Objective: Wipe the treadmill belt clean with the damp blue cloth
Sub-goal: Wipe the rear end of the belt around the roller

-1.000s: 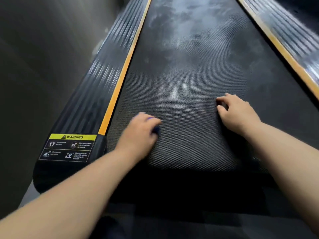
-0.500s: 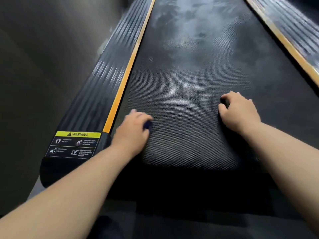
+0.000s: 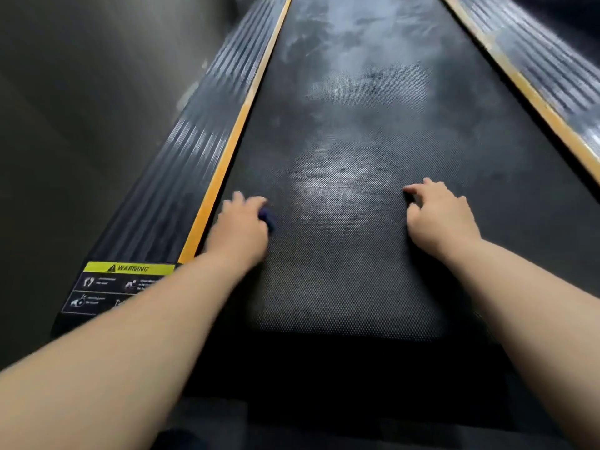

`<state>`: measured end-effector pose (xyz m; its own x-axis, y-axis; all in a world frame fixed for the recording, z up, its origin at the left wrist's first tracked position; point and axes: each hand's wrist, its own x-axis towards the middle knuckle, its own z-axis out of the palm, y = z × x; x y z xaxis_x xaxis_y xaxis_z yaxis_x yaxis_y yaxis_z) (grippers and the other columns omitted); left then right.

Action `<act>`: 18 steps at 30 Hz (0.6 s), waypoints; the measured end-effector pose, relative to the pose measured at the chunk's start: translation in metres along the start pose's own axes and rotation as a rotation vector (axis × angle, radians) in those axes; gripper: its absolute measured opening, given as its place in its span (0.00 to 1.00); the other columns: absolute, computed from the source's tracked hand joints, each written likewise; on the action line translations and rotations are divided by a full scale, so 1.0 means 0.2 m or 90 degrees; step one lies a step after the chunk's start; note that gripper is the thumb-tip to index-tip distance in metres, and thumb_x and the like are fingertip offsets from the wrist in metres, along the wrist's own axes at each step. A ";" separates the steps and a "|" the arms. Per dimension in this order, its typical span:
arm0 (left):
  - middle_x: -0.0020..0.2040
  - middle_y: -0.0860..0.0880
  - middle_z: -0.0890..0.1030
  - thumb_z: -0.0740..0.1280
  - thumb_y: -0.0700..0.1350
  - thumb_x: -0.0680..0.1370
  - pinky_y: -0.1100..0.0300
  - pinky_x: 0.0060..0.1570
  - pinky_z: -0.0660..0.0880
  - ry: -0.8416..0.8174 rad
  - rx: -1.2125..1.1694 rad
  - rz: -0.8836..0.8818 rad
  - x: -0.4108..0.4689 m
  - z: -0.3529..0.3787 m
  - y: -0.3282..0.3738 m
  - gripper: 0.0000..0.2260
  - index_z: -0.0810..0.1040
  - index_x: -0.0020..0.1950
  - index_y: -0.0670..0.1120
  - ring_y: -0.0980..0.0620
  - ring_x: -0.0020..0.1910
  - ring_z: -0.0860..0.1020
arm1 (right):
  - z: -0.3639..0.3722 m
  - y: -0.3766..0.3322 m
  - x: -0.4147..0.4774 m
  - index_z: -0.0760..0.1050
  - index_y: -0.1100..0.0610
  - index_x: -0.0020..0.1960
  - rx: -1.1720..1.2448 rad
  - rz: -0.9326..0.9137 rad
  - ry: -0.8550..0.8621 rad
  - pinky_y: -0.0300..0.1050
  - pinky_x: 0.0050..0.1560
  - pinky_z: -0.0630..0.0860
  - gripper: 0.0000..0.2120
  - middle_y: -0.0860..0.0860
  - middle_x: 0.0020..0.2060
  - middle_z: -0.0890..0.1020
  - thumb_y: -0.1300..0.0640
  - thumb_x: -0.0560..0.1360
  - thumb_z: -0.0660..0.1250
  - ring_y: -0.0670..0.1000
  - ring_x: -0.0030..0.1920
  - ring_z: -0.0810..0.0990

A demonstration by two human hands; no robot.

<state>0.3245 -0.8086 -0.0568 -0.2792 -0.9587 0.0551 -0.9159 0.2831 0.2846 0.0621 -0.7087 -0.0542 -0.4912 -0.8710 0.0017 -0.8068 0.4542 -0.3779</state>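
The black textured treadmill belt (image 3: 350, 131) runs away from me, with pale dusty smears along its middle and far end. My left hand (image 3: 238, 227) lies on the belt's near left part, close to the orange strip, and grips the blue cloth (image 3: 268, 219). Only a small dark-blue bit of the cloth shows beside the thumb; the hand hides the other part. My right hand (image 3: 436, 216) rests on the belt to the right, fingers bent with the fingertips touching the surface, holding nothing.
Ribbed grey side rails with orange strips flank the belt, the left rail (image 3: 181, 157) and the right rail (image 3: 532, 63). A yellow warning label (image 3: 128, 268) sits at the left rail's near end. Grey floor (image 3: 65, 125) lies to the left.
My left hand has slid the cloth leftward across the belt toward the orange strip. My right hand has stayed in about the same place on the belt.
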 end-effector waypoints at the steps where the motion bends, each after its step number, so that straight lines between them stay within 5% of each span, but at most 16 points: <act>1: 0.65 0.42 0.70 0.59 0.40 0.77 0.50 0.60 0.68 0.014 -0.035 -0.038 0.02 0.00 -0.01 0.18 0.72 0.66 0.48 0.41 0.65 0.68 | 0.00 0.01 0.01 0.70 0.51 0.68 0.000 0.000 0.001 0.59 0.72 0.51 0.19 0.55 0.69 0.68 0.59 0.78 0.55 0.56 0.72 0.61; 4: 0.61 0.47 0.76 0.61 0.38 0.74 0.54 0.58 0.68 0.062 -0.127 0.038 -0.07 0.05 0.15 0.18 0.75 0.62 0.49 0.44 0.62 0.72 | 0.00 0.00 0.03 0.71 0.51 0.67 0.010 0.008 -0.002 0.60 0.73 0.49 0.20 0.55 0.70 0.68 0.60 0.77 0.55 0.55 0.73 0.59; 7: 0.71 0.50 0.70 0.64 0.38 0.75 0.61 0.68 0.60 -0.058 -0.166 0.286 -0.23 0.08 0.25 0.22 0.72 0.68 0.52 0.51 0.70 0.66 | 0.00 0.00 0.06 0.72 0.52 0.65 0.029 0.025 0.007 0.59 0.74 0.49 0.19 0.55 0.70 0.68 0.61 0.77 0.55 0.55 0.73 0.59; 9: 0.75 0.50 0.64 0.62 0.37 0.76 0.59 0.72 0.56 -0.118 -0.099 0.357 -0.10 0.05 0.17 0.24 0.68 0.71 0.53 0.51 0.74 0.61 | 0.02 -0.01 0.08 0.74 0.52 0.64 0.045 0.035 0.019 0.59 0.74 0.48 0.19 0.54 0.69 0.69 0.62 0.76 0.55 0.54 0.73 0.60; 11: 0.75 0.48 0.62 0.61 0.36 0.75 0.53 0.71 0.60 -0.098 -0.030 0.248 0.11 0.01 0.08 0.25 0.69 0.70 0.53 0.46 0.72 0.63 | 0.03 -0.02 0.09 0.74 0.52 0.61 0.053 0.036 0.031 0.59 0.74 0.48 0.18 0.52 0.67 0.71 0.62 0.75 0.55 0.53 0.72 0.61; 14: 0.75 0.46 0.63 0.59 0.36 0.76 0.57 0.66 0.61 -0.030 -0.064 0.020 0.33 -0.02 0.06 0.23 0.70 0.69 0.52 0.44 0.70 0.65 | 0.06 0.00 0.10 0.74 0.51 0.60 0.066 0.040 0.055 0.57 0.74 0.47 0.17 0.51 0.66 0.72 0.62 0.75 0.56 0.52 0.73 0.61; 18: 0.72 0.52 0.68 0.62 0.39 0.75 0.59 0.67 0.64 -0.048 -0.118 0.158 0.15 0.04 0.17 0.25 0.68 0.70 0.57 0.49 0.70 0.67 | 0.08 -0.01 0.12 0.75 0.51 0.60 0.069 0.050 0.070 0.56 0.74 0.49 0.17 0.51 0.66 0.73 0.61 0.74 0.56 0.53 0.72 0.63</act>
<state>0.2824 -0.8278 -0.0533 -0.5143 -0.8543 0.0746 -0.7514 0.4909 0.4409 0.0569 -0.7333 -0.0682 -0.5895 -0.8049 0.0676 -0.7273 0.4926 -0.4779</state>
